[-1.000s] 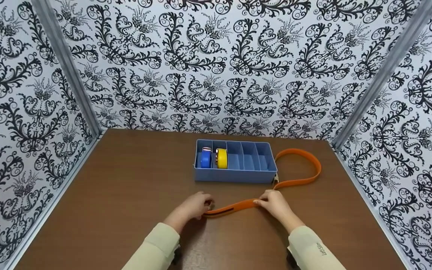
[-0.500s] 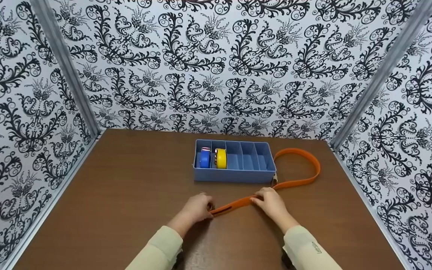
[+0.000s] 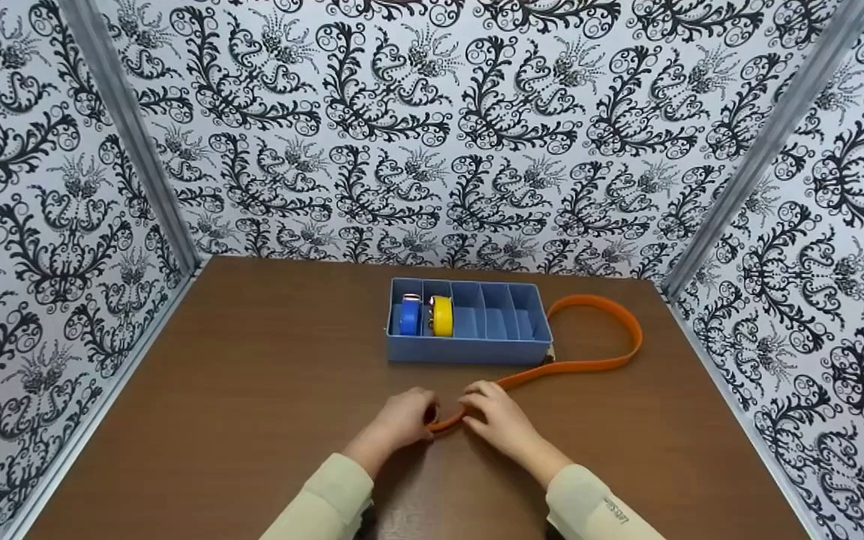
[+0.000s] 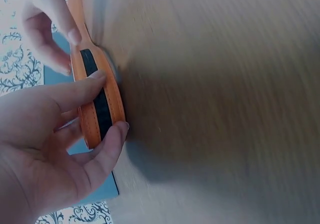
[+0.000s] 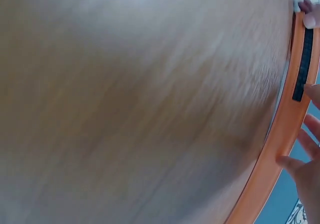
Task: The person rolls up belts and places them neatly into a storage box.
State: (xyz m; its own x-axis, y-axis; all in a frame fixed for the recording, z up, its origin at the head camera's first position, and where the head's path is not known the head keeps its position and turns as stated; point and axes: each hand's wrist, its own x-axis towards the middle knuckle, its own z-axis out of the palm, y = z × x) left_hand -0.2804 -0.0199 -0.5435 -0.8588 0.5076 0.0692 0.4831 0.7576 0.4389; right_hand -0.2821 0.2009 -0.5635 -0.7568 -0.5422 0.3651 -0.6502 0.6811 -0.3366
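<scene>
An orange belt (image 3: 589, 365) runs from my hands across the table and curves in a wide loop to the right. Its near end, coiled into a roll, sits in the grip of my left hand (image 3: 400, 420). In the left wrist view, the thumb and fingers (image 4: 120, 129) of that hand hold the coil, whose outer face carries a black strip (image 4: 102, 109). Close to the coil, my right hand (image 3: 503, 420) pinches the belt between thumb and fingers. The right wrist view shows its thumb against the orange strap (image 5: 270, 169).
Behind the hands stands a blue divided box (image 3: 469, 351). A rolled blue belt (image 3: 410, 319) and a rolled yellow belt (image 3: 442, 318) fill its two left compartments. Patterned walls (image 3: 432, 150) enclose the brown table (image 3: 252, 375) at the back and sides.
My right hand has moved left along the belt, up close to my left hand. The left hand has shifted slightly right, and the stretch of belt between the hands has become shorter.
</scene>
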